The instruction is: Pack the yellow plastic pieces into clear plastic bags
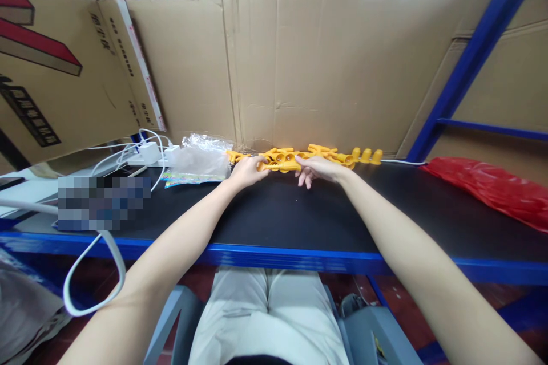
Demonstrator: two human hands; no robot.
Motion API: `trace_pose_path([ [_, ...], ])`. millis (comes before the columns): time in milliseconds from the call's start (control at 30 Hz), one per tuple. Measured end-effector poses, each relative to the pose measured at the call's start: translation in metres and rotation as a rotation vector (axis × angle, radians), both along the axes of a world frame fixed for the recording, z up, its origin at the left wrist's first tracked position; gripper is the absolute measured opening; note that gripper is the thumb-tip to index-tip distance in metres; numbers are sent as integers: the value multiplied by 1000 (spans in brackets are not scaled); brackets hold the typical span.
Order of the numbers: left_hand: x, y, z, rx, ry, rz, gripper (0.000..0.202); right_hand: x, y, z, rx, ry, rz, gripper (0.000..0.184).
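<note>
A row of yellow plastic parts (338, 155) lies along the back of the black tabletop (299, 217), against a cardboard wall. Both my arms reach forward to it. My left hand (248, 171) is closed on one yellow piece (280, 166) at its left end. My right hand (319, 169) rests on the right end of the same piece, fingers curled down over it and touching the tabletop. More yellow parts continue to the right of my right hand.
A clear plastic bag (201, 158) lies left of my hands, with white chargers and cables (148, 153) behind it. A red plastic bag (488, 188) is at the right. Cardboard sheets (299, 68) wall the back; a blue frame post (466, 63) stands right.
</note>
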State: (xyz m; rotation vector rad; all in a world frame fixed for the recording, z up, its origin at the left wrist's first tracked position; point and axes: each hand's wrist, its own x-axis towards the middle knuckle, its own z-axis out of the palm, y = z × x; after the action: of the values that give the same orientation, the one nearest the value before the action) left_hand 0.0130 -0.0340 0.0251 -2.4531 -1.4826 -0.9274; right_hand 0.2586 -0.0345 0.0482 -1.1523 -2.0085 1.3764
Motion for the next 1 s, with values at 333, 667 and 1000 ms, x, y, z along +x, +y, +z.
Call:
trace_pose_path([
  [333, 2, 0, -1, -19, -19, 14, 35, 2, 0, 2, -75, -65, -38, 58],
  [667, 2, -2, -1, -17, 28, 22, 36, 5, -2, 2, -28, 42, 54, 27],
  [1000, 1, -2, -2, -15, 36, 13, 36, 2, -3, 3, 6, 18, 21, 39],
])
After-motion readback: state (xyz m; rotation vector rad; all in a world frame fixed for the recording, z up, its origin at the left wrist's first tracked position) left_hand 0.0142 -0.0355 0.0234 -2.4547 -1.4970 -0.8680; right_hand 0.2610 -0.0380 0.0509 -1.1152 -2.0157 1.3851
